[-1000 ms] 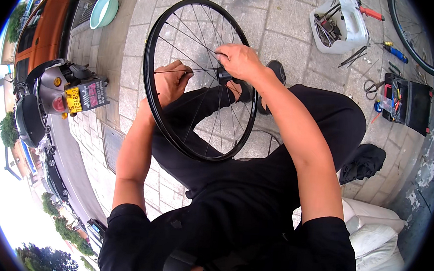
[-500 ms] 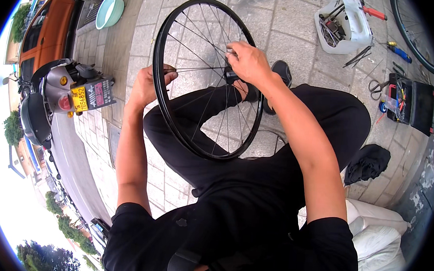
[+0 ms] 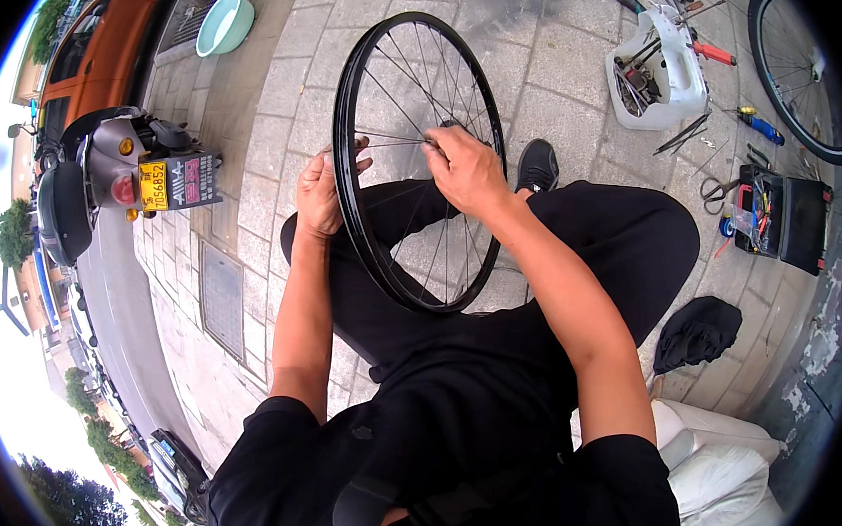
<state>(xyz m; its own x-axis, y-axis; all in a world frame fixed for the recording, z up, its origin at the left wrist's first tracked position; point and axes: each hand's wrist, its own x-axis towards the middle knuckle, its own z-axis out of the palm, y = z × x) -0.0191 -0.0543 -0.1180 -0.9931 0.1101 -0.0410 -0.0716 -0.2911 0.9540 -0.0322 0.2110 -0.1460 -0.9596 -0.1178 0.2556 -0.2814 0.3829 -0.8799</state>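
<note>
A black spoked bicycle wheel [image 3: 348, 104] stands tilted between my bent legs, its lower rim near my lap. My left hand [image 3: 319, 197] is closed around the left side of the rim, with fingertips showing just inside it. Over the middle of the wheel, my right hand [image 3: 467, 172] pinches a thin black spoke [image 3: 394, 145] close to the hub. The hub is mostly hidden behind that hand.
At the far right are a white cut-open jug [image 3: 633, 114] of tools, scissors [image 3: 717, 191], a black toolbox [image 3: 795, 220] and another bicycle wheel [image 3: 787, 102]. A black cloth [image 3: 696, 333] lies right. Left are a pale green basin [image 3: 225, 23] and a parked scooter [image 3: 108, 172].
My right hand has come down and closer to the spokes, now pinching one by the hub. The wheel and my left hand appear shifted slightly right in view.
</note>
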